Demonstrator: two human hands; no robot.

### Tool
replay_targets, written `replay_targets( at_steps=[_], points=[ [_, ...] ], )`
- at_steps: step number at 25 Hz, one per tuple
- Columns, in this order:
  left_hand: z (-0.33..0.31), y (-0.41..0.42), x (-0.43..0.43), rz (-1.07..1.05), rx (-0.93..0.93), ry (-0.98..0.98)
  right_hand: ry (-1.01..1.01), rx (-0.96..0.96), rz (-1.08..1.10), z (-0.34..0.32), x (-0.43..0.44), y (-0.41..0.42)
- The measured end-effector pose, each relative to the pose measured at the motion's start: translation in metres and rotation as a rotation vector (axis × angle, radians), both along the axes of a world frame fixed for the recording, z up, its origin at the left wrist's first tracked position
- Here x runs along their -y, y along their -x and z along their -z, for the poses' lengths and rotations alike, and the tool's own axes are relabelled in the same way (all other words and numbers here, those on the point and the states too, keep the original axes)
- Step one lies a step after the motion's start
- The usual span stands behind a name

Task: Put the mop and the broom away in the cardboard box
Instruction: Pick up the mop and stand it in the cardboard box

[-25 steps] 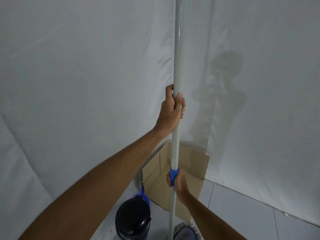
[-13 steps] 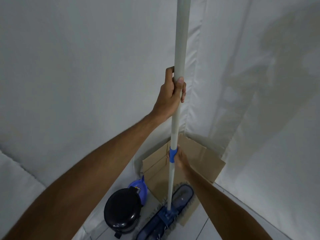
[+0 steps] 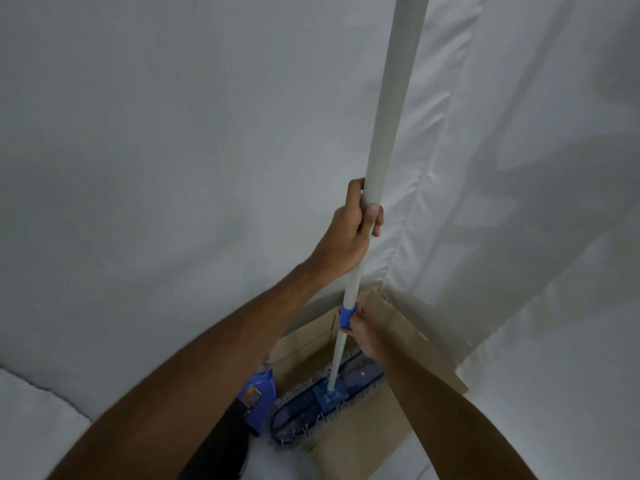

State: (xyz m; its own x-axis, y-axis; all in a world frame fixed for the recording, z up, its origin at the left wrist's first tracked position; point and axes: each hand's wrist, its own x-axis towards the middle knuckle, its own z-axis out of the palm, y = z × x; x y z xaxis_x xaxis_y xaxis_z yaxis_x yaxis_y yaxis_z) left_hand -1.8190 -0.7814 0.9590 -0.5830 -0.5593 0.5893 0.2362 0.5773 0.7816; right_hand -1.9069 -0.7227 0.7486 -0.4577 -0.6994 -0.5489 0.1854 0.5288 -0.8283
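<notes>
White fabric sheeting (image 3: 173, 150) fills most of the view, hanging in two panels that meet in a corner seam behind the pole. At the foot of that corner stands the open cardboard box (image 3: 398, 327), its brown flaps spread outward and its near wall facing the camera. The mop (image 3: 388, 133) stands nearly upright, its long pale handle leaning slightly to the right as it rises out of the top of the frame. Its flat blue head (image 3: 325, 400), edged with pale fringe, sits low at the box's opening, lying across the near edge; whether it rests fully inside the box I cannot tell. The left hand (image 3: 349, 233) is clenched around the handle midway up, thumb pressed on the front of the pole. The right hand (image 3: 360, 330) grasps the handle lower down, fingers closed just beside the blue collar (image 3: 347, 315) on the shaft. Left of the mop head, partly hidden by the left forearm, is a dark rounded object (image 3: 221, 445) with a blue-violet piece (image 3: 259, 400) touching it. The broom is not identifiable.
</notes>
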Motion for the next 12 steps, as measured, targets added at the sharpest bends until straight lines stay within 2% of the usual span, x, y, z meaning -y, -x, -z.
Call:
replay_targets(
  at_steps=[9,12],
  points=[
    [0.088,0.1,0.069,-0.124,0.308,-0.088,-0.024,0.155,0.002,0.063,0.081,0.1],
    [0.109,0.133,0.083,-0.269,0.308,-0.17,-0.022,0.183,-0.046,0.064,0.091,0.123]
  ],
)
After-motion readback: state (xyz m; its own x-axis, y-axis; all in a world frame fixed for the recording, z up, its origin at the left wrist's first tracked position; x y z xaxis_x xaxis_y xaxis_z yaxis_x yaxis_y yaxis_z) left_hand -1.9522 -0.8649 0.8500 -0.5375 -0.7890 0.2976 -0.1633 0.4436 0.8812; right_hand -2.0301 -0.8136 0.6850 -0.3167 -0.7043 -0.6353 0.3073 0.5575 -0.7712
